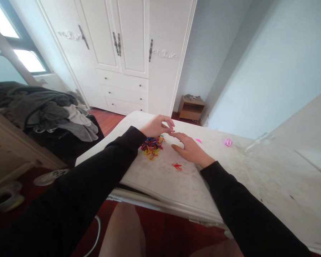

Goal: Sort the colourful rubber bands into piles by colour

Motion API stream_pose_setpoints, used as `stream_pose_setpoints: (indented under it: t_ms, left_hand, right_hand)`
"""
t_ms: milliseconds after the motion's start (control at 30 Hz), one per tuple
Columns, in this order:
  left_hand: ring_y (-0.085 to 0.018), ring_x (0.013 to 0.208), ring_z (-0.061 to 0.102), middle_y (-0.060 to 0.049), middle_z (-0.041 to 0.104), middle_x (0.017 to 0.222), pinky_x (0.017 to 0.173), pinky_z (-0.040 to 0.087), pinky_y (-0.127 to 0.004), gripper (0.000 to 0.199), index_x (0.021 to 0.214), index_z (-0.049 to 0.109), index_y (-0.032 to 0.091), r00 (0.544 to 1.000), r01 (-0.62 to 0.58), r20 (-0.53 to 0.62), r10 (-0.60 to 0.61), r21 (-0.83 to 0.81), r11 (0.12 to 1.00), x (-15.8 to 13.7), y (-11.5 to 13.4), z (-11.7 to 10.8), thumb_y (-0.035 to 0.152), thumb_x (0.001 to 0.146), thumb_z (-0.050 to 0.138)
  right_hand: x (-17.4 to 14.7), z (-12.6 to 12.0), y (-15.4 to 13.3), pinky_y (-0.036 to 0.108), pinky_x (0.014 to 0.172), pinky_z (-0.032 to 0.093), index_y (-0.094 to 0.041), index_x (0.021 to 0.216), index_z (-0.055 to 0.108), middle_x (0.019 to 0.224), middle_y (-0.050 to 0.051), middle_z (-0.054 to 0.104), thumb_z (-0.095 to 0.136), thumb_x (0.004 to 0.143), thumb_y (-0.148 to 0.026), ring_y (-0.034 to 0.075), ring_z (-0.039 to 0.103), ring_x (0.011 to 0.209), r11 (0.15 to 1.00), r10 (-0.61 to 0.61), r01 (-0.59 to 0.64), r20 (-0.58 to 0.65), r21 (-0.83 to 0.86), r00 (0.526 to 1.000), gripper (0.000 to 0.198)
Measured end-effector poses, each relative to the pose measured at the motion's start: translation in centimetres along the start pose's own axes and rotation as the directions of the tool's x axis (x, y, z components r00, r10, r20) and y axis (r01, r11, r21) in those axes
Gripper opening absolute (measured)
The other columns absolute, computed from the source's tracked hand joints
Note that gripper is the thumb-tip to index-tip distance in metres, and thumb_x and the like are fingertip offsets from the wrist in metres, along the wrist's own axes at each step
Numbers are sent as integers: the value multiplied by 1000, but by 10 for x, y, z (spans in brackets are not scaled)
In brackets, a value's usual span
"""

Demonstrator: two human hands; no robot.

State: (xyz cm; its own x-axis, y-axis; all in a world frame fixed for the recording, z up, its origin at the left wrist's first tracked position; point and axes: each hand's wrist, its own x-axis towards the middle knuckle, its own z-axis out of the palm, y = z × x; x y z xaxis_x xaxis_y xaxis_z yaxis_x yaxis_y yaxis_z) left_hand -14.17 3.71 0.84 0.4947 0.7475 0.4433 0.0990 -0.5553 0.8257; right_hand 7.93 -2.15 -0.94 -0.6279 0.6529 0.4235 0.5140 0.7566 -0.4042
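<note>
In the head view, I take the spot where my fingertips meet as the clock's centre, with twelve straight up. My left hand [160, 124] comes in from nine o'clock, fingers curved, thumb and forefinger close to a tiny reddish bit [172, 131]; it is too small for me to tell whether I am pinching it. My right hand [191, 148] comes in from four o'clock, palm down and loose, the forefinger stretched out to my left fingertips and the thumb spread away from it.

The pile of thin, many-coloured pieces [152, 145] lies on the pale tabletop [160, 182] at eight o'clock, just below my left wrist and partly behind my black cuff. At six o'clock, nearer my body, is a little cluster of red pieces [177, 166]. Towards three o'clock, beyond my right hand, lie a small pink piece [198, 140], then a larger pink bundle [227, 142], then something clear [259, 141].

Farther off, the white wardrobe [133, 39] stands at eleven, a small wooden cabinet [192, 113] at one, and heaped clothes [48, 107] at nine.
</note>
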Motion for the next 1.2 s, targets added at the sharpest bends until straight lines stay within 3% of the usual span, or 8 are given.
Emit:
stream_pose_setpoints:
  t_ms: [133, 233, 367, 500, 600, 733, 1000, 1200]
  left_hand:
    - [-16, 77, 75, -6, 76, 86, 77, 64, -31, 15, 88, 72, 13, 1000, -5, -1, 5, 30, 1000, 2, 0, -2, 19, 78, 81]
    - [-17, 80, 76, -6, 76, 85, 77, 63, -29, 13, 89, 73, 13, 1000, 19, 6, -19, 40, 999, 1, 2, -2, 15, 77, 79]
    - [-19, 83, 78, -6, 77, 86, 77, 63, -30, 14, 90, 71, 13, 996, 84, 33, -85, 29, 996, -1, 3, -1, 16, 78, 79]
    - [-20, 84, 79, -7, 77, 89, 75, 64, -29, 21, 90, 71, 14, 996, 79, 24, -80, 59, 995, -2, 3, -2, 24, 78, 84]
    - [-19, 81, 78, -7, 77, 89, 75, 65, -29, 24, 89, 71, 15, 997, 76, 23, -79, 95, 992, -2, 4, -2, 28, 76, 86]
    - [-19, 80, 78, -7, 77, 89, 74, 65, -29, 25, 88, 70, 14, 995, 86, 34, -90, 95, 992, -2, 4, -2, 30, 76, 86]
    - [-19, 79, 78, -8, 78, 88, 73, 65, -30, 26, 89, 71, 14, 995, 95, 29, -99, 121, 988, -2, 0, -4, 30, 76, 86]
    - [-20, 83, 80, -7, 78, 87, 79, 66, -30, 22, 89, 69, 15, 993, 103, 56, -106, 55, 993, -2, 0, -1, 29, 79, 83]
  right_hand:
    - [0, 0, -2, 50, 105, 55, -22, 135, 67, 139, 13, 70, 60, 93, -25, 28, 66, 126, 999, 44, -43, -52, 20, 998, 43]
    - [2, -4, -3, 44, 96, 59, -20, 118, 75, 122, 11, 77, 61, 91, -24, 26, 73, 111, 996, 84, -78, -149, 46, 985, 30]
    - [3, -20, 3, 37, 82, 59, -19, 87, 76, 91, 7, 81, 62, 89, -25, 22, 75, 83, 979, 200, -176, -298, 107, 933, 15]
    - [-3, -44, 22, 32, 71, 54, -19, 73, 71, 74, 4, 76, 65, 78, -18, 19, 69, 70, 936, 337, -350, -369, 34, 866, 7]
    - [-12, -60, 40, 29, 68, 49, -19, 69, 69, 70, 3, 74, 64, 72, -12, 18, 67, 66, 882, 421, -468, -358, -52, 834, 9]
    - [-20, -71, 54, 29, 66, 47, -19, 66, 69, 66, 3, 71, 69, 68, -14, 18, 65, 65, 847, 483, -519, -243, -114, 841, 5]
    - [-22, -71, 61, 28, 62, 46, -18, 67, 73, 67, 3, 72, 69, 68, -20, 17, 64, 63, 802, 585, -596, -143, -46, 798, 4]
    - [-17, -74, 51, 29, 62, 42, -17, 71, 72, 61, 1, 68, 63, 73, -17, 15, 59, 57, 802, 564, -597, -322, -6, 761, 10]
